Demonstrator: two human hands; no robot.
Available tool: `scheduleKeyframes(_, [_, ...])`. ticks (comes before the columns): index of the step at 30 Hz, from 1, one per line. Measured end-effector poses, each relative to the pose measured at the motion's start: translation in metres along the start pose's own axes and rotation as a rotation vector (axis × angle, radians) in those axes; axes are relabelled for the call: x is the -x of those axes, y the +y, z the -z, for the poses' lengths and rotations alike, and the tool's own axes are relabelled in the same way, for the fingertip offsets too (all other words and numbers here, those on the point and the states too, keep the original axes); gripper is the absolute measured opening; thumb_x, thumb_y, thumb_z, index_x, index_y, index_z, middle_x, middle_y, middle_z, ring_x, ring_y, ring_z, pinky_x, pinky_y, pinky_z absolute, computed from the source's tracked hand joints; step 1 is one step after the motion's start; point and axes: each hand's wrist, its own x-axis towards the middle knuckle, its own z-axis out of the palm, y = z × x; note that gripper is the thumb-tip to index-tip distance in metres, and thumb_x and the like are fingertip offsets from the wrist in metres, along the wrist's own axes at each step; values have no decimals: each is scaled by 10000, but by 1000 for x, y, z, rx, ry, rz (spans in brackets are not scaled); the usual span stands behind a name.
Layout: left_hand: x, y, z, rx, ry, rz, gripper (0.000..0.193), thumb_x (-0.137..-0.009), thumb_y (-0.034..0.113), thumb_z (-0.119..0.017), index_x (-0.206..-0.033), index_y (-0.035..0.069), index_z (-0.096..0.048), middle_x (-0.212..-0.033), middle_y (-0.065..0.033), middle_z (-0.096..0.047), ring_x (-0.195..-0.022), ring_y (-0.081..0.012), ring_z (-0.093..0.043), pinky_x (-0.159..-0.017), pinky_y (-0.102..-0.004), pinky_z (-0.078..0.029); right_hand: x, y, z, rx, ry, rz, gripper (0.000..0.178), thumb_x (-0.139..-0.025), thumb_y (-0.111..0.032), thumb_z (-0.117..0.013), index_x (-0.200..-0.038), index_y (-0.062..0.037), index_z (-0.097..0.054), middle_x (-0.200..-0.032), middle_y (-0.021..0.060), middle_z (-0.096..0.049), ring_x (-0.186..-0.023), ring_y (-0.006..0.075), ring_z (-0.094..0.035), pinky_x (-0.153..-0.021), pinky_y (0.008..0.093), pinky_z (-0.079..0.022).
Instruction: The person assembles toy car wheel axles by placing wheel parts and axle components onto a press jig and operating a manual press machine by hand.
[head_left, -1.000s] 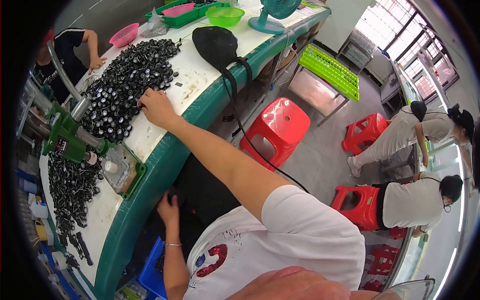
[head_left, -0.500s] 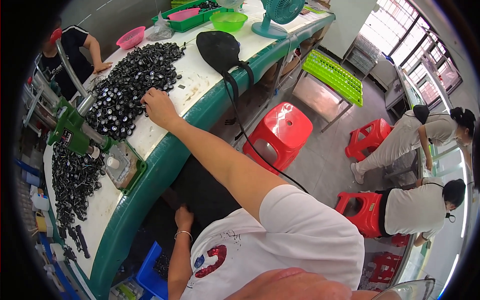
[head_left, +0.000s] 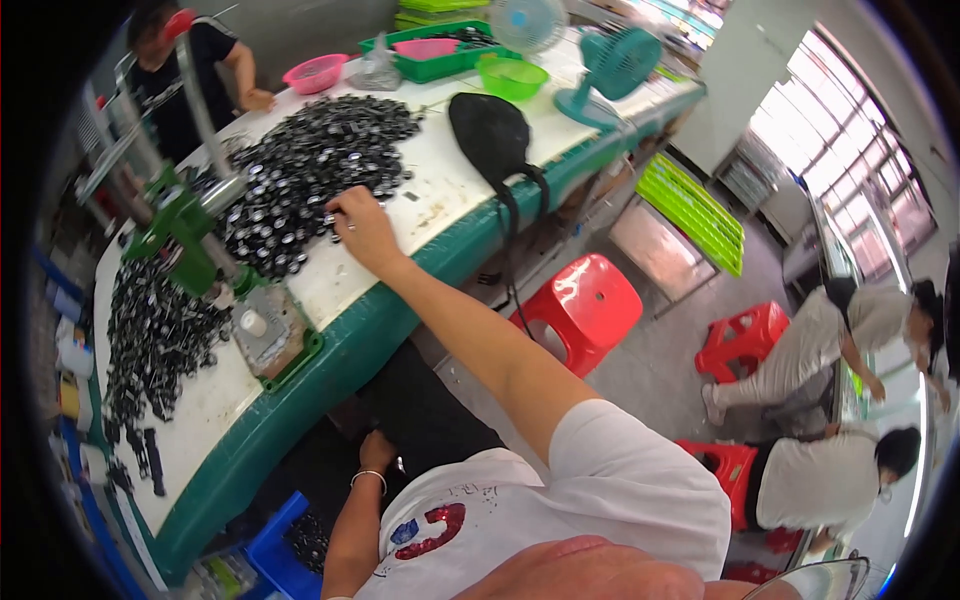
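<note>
My right hand (head_left: 367, 235) reaches across the table to the near edge of a large pile of small black round parts (head_left: 320, 150) with shiny centres. Its fingers are bent and drawn together; blur hides what is between them. Low by my lap, next to my dark trousers, is my left hand (head_left: 376, 452), closed, with a bracelet on the wrist. A small shiny piece (head_left: 401, 465) shows right beside its fingers, too small to name. Left of my right hand stands a green hand press (head_left: 185, 250) with a white peg on its base plate (head_left: 268, 330).
A second heap of black parts (head_left: 160, 320) lies left of the press. A black bag (head_left: 490, 130), fans, a green bowl (head_left: 512, 78) and a pink bowl (head_left: 315, 75) are further along. A blue bin (head_left: 275, 545) sits below; red stools (head_left: 585, 305) and several people are around.
The view has swung, so the scene sits further right and lower. My right hand stays at the pile's edge. A shiny piece now shows by my left hand.
</note>
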Motion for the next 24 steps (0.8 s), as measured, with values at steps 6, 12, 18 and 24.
scheduleKeyframes(6, [16,3,2,125,10,33,198,-713,66,-624,-861,-42,-700,-947,-274,-650,-935,-403,-635,-842,-460,-506,2,9,-6,-74,-13,-36,146,-831,5,-603,-963,-33,-653,-869,89,-607,-758,195,-589,-722,303,-468])
scheduleKeyframes(12, [12,5,17,128,-177,52,223,-744,33,-603,-945,-47,-662,-973,-269,-651,-947,-395,-636,-839,-458,-507,-4,1,4,-118,-61,-115,141,-855,-7,-604,-978,-32,-668,-869,90,-629,-751,179,-595,-684,287,-471])
scheduleKeyframes(18, [9,3,1,161,-34,68,187,-779,12,-568,-933,-34,-663,-950,-252,-661,-929,-399,-647,-805,-459,-528,5,-14,-1,-98,-170,-133,178,-867,-14,-603,-1034,-33,-660,-967,79,-671,-817,146,-622,-730,266,-486])
scheduleKeyframes(24, [4,19,23,312,-52,113,197,-795,-28,-526,-944,-39,-655,-1001,-273,-641,-976,-403,-628,-833,-463,-515,26,-53,-8,-232,-348,-200,204,-898,-16,-589,-1098,3,-627,-1014,60,-677,-813,116,-656,-779,237,-494])
